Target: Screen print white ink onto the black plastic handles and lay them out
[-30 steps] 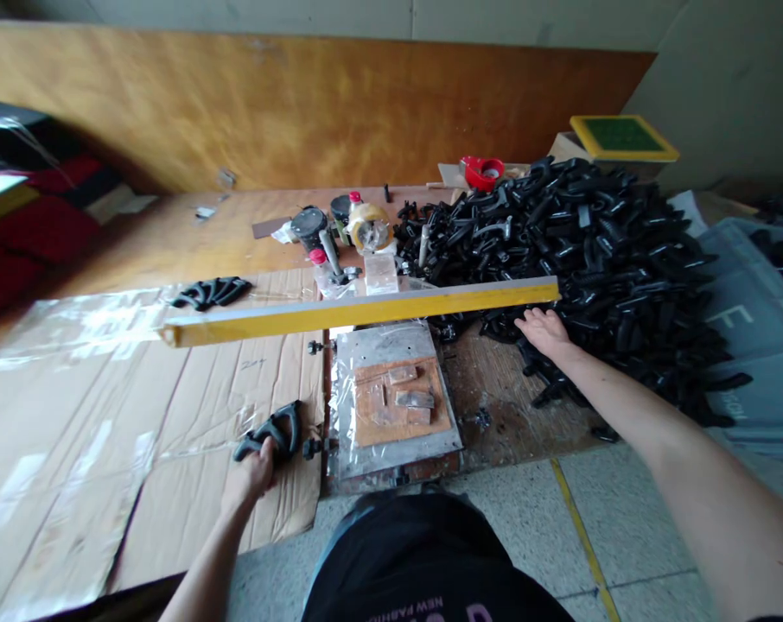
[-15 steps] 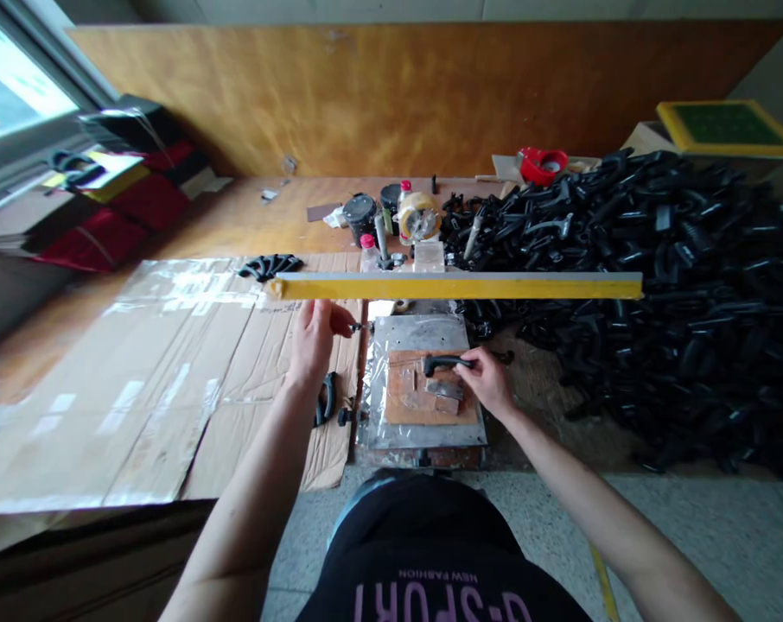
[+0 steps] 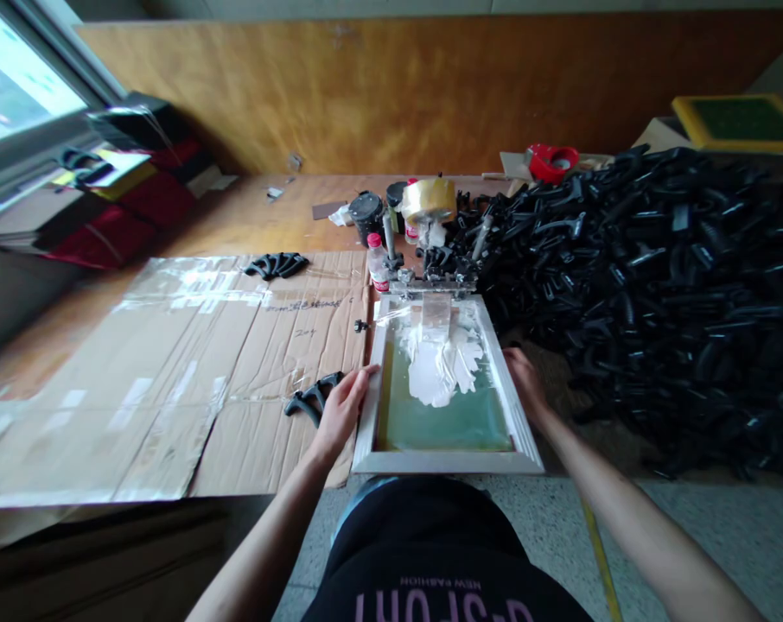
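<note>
A screen-printing frame (image 3: 364, 436) lies lowered in front of me, with a pale metal rim and green mesh. White ink (image 3: 430, 376) is spread over the mesh's upper half, around a clear squeegee-like plate (image 3: 436, 317). At the left rim, my left hand (image 3: 343, 410) is closed, thumb and forefinger against the edge. My right hand (image 3: 527, 380) is beside the right rim with curled fingers; the rim partly hides what they hold. The flat plate and the black lever seen earlier are covered by the frame. Several black levers (image 3: 314, 399) lie on cardboard by my left hand.
A large heap of black levers (image 3: 677, 302) fills the right side. Flattened cardboard (image 3: 138, 371) covers the left, with another lever group (image 3: 276, 265). Behind the frame stand a bottle (image 3: 377, 263), a black tub (image 3: 366, 216) and a tape roll (image 3: 429, 200).
The frame has swung down from its raised position over the plate. My left hand has come down and nearer me with it; my right hand has shifted right, beside the rim.
</note>
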`<state>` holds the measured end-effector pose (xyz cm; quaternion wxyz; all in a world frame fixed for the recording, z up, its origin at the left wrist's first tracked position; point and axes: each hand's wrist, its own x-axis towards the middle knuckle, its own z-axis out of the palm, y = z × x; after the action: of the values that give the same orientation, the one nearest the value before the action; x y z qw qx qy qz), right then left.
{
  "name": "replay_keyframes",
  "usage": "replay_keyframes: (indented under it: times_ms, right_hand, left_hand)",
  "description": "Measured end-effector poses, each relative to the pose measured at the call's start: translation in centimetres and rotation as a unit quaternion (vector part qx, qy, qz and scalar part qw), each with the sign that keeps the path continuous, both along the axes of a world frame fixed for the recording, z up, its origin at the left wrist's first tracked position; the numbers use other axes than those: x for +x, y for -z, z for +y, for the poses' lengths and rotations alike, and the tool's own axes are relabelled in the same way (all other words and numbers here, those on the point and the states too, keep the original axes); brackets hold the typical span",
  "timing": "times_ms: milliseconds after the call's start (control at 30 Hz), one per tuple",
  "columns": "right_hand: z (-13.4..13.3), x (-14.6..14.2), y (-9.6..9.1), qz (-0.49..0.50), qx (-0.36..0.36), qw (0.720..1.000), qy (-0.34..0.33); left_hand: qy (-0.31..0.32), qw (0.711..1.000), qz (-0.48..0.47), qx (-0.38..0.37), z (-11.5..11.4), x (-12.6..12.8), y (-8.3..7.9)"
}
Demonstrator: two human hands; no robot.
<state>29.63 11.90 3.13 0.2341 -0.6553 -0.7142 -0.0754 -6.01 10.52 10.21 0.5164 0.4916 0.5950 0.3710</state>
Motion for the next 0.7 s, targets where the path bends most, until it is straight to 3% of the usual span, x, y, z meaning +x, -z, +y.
replay_keyframes:
  times_ms: [67, 133, 200, 267, 400, 500, 600, 700]
  right_hand:
    - [2.2, 0.3, -2.2, 0.06, 0.001, 0.998, -0.008]
    - [4.7, -1.6, -4.7, 0.075, 0.017, 0.996, -0.037]
    - [6.7, -4.9, -6.6, 0.045, -0.001, 0.995, -0.086]
    - [7.5, -8.3, -7.4, -0.007, -0.07, 0.988, -0.138]
    - [4.3, -11.1, -6.3, -0.094, -0.178, 0.951, -0.236]
    - [1.0, -9.7, -5.9, -0.126, -0.159, 0.915, -0.348]
    - [0.1, -8.4, -6.6, -0.119, -0.155, 0.88, -0.432]
    - [0.8, -8.6, -6.7, -0.085, -0.132, 0.905, -0.396]
  left_hand:
    - [0.01, 0.999, -0.008, -0.03, -0.6, 0.0, 2.8]
    - [0.01, 0.999, 0.009, -0.039, -0.5, 0.1, 5.0]
    - [0.005, 0.998, 0.046, -0.036, -0.2, 0.2, 6.3]
    - [0.002, 0.997, 0.071, -0.036, 0.1, 0.1, 6.9]
    - [-0.005, 0.995, 0.084, -0.047, 0.0, 0.1, 7.2]
    - [-0.011, 0.996, 0.078, -0.048, -0.3, 0.2, 7.4]
    - [-0.013, 0.996, 0.076, -0.048, -0.4, 0.2, 7.5]
    - [-0.016, 0.996, 0.075, -0.048, -0.2, 0.1, 7.2]
